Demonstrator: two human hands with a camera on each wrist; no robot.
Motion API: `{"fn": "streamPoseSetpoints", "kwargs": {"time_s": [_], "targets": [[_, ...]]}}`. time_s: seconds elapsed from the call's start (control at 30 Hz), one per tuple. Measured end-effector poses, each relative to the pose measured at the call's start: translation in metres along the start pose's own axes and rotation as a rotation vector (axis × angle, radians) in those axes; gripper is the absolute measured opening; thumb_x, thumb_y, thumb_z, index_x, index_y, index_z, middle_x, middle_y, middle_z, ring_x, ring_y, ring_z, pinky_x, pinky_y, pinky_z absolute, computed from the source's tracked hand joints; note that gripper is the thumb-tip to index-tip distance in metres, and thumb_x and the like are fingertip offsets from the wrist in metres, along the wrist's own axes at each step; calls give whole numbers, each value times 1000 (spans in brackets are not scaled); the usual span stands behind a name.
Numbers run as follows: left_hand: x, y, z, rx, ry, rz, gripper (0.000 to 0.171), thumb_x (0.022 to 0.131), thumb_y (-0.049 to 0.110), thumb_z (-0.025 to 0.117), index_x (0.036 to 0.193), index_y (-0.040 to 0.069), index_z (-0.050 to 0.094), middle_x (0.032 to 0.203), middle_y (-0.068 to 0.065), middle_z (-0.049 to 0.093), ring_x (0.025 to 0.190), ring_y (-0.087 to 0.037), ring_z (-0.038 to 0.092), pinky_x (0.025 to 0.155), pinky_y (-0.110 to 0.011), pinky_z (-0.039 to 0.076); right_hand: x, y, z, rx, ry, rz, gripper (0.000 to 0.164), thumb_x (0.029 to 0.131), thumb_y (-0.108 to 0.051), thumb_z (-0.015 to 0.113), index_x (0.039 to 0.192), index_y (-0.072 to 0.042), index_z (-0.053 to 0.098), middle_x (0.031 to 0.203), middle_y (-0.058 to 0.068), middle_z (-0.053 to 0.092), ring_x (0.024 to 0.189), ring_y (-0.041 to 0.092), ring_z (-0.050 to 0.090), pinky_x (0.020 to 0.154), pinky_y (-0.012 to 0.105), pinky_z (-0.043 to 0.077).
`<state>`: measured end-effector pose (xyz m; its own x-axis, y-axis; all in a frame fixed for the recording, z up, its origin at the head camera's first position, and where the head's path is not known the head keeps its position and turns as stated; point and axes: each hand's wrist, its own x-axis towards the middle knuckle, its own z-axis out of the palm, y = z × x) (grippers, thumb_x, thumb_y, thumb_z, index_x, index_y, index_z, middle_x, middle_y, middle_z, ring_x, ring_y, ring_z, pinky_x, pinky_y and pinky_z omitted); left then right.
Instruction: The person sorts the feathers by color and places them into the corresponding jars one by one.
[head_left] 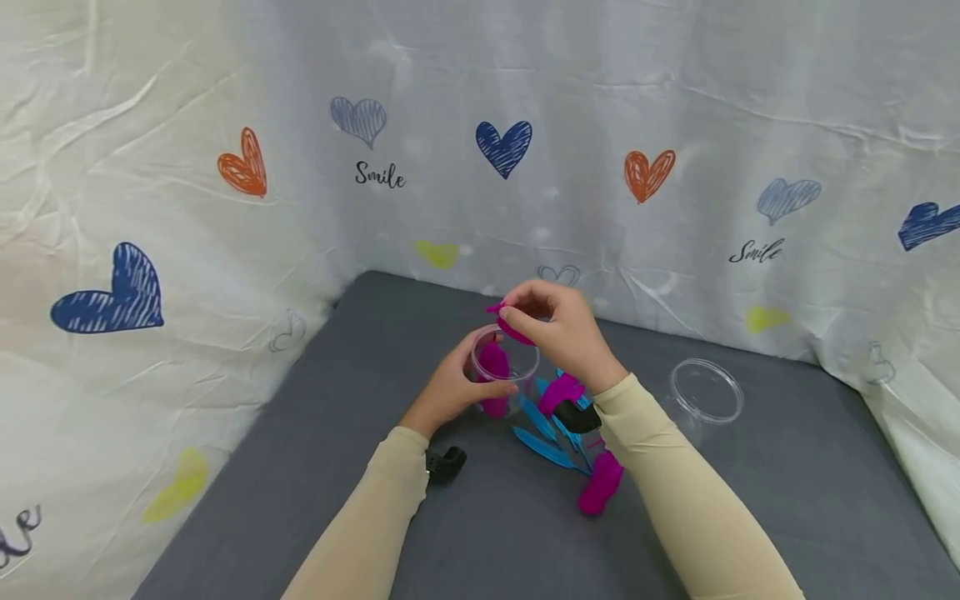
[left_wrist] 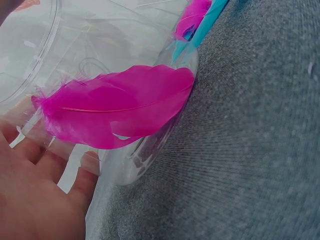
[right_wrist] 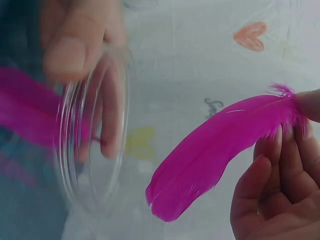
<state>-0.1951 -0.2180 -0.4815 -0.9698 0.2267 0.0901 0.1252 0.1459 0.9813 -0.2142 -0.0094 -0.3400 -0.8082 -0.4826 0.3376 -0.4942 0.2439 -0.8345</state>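
Note:
My left hand [head_left: 452,382] grips a clear plastic jar [head_left: 527,367] around its side, near the rim. Inside the jar stands a magenta feather [left_wrist: 125,107], seen through the wall in the left wrist view. Above the jar's mouth, my right hand [head_left: 558,329] pinches a second magenta feather [right_wrist: 220,145] by its quill end between thumb and finger. That feather's broad tip points toward the jar opening in the right wrist view. Blue feathers [head_left: 543,447] and other magenta feathers [head_left: 601,483] lie on the grey cloth by my right forearm, which partly hides them.
A round clear lid or second container [head_left: 707,390] sits on the grey-covered table [head_left: 810,467] at the right; its lower part is hard to make out. Behind and to the left hangs a white curtain [head_left: 442,67] printed with hearts.

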Motion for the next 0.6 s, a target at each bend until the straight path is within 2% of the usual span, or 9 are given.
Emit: {"fn": "streamPoseSetpoints", "kwargs": {"time_s": [0.13, 0.27, 0.37, 0.47, 0.6], "targets": [[1, 0, 1, -9, -6, -2, 86, 86, 42, 92, 157, 48, 44, 156, -6, 60, 129, -21, 66, 110, -51, 59, 4, 2, 8, 61, -6, 29, 10, 104, -22, 73, 110, -14, 76, 106, 6, 77, 90, 22, 74, 82, 35, 65], [2, -1, 3, -26, -26, 19, 82, 89, 34, 91, 157, 45, 46, 150, -2, 64, 130, -23, 66, 111, -50, 58, 5, 11, 15, 98, -12, 72, 10, 105, -23, 72, 109, -14, 76, 108, 5, 77, 95, 22, 74, 86, 36, 64], [2, -2, 4, -32, -34, 23, 82, 88, 34, 91, 156, 44, 47, 147, 5, 64, 131, -23, 65, 111, -49, 57, 4, 19, 20, 110, -13, 117, 10, 105, -24, 72, 108, -15, 76, 110, 4, 79, 100, 25, 75, 88, 36, 63], [1, -1, 4, -31, -35, 18, 83, 88, 38, 92, 157, 45, 46, 147, 7, 63, 132, -23, 64, 110, -48, 58, 2, 24, 23, 107, -9, 149, 12, 105, -25, 72, 110, -15, 76, 112, 7, 80, 104, 33, 74, 89, 35, 62], [-1, 0, 0, -13, -12, 8, 82, 86, 41, 93, 155, 44, 48, 148, 4, 62, 132, -24, 63, 109, -48, 59, 1, 31, 26, 98, -18, 157, 14, 104, -25, 73, 111, -14, 77, 113, 14, 79, 103, 44, 71, 87, 45, 64]]}}
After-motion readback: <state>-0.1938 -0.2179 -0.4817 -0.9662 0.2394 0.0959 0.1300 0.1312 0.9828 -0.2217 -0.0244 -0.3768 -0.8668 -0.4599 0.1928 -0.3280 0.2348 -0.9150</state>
